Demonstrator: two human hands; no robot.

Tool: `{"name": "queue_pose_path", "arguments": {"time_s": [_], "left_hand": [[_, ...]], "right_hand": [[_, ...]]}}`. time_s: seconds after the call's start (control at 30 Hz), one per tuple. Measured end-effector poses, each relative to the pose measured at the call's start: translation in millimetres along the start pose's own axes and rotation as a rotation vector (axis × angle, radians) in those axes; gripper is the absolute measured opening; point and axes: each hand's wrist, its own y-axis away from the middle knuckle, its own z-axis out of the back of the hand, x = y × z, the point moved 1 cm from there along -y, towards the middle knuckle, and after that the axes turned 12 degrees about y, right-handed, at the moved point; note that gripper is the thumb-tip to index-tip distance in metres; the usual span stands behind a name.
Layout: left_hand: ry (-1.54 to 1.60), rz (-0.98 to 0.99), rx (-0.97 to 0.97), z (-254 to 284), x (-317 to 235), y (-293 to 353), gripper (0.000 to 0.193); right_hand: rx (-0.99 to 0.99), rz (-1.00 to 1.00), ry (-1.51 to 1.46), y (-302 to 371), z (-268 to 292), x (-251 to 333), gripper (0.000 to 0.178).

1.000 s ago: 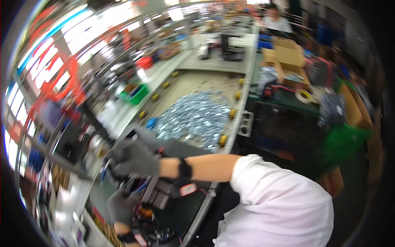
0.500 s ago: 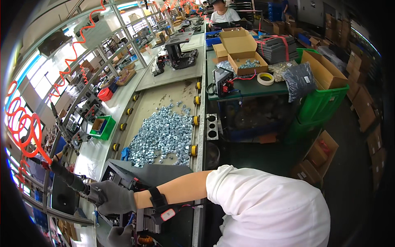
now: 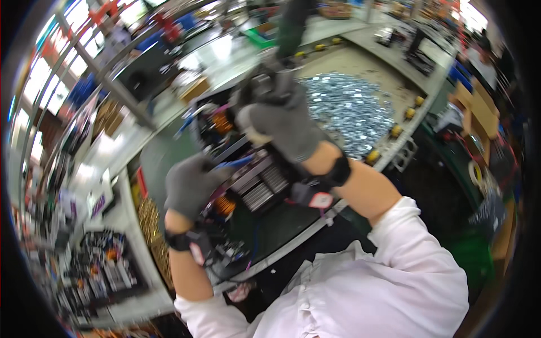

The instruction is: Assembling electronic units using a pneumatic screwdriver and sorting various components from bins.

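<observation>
My right hand (image 3: 287, 121), in a grey glove, is closed around a dark power screwdriver (image 3: 292, 31), smeared by motion, over an electronic assembly. My left hand (image 3: 191, 183), also grey-gloved, is closed at the near left of the assembly, with a slim blue tool (image 3: 235, 163) sticking out from its fingertips. Between and below the hands show a finned metal heat sink (image 3: 262, 188) and a copper-wound coil (image 3: 225, 205). A second copper coil (image 3: 221, 121) lies beyond the left hand. The screwdriver's tip is blurred, and I cannot tell whether it touches anything.
A big heap of small shiny metal parts (image 3: 349, 107) lies on the conveyor past my right hand. Brass-coloured pieces (image 3: 149, 231) fill a trough at left, near electronic units (image 3: 107, 265). A metal frame post (image 3: 124, 96) rises at the upper left. Cardboard boxes (image 3: 484, 115) stand far right.
My view has swung left and down. The right hand has brought the power screwdriver from the far left to over the assembly, and more of the left hand and forearm shows.
</observation>
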Motion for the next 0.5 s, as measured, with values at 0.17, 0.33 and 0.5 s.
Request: {"name": "queue_pose_path", "arguments": {"time_s": [0.17,0.33,0.5], "left_hand": [[-0.077,0.039,-0.009,6,-8,1,0.03],[-0.065,0.036,-0.004,8,-10,1,0.033],[-0.102,-0.046,-0.003,4,3,3,0.032]], "right_hand": [[0.048,0.025,0.131,-4,-7,12,0.019],[0.029,-0.013,0.15,1,-6,23,0.02],[0.103,0.129,0.243,6,-2,13,0.019]]}}
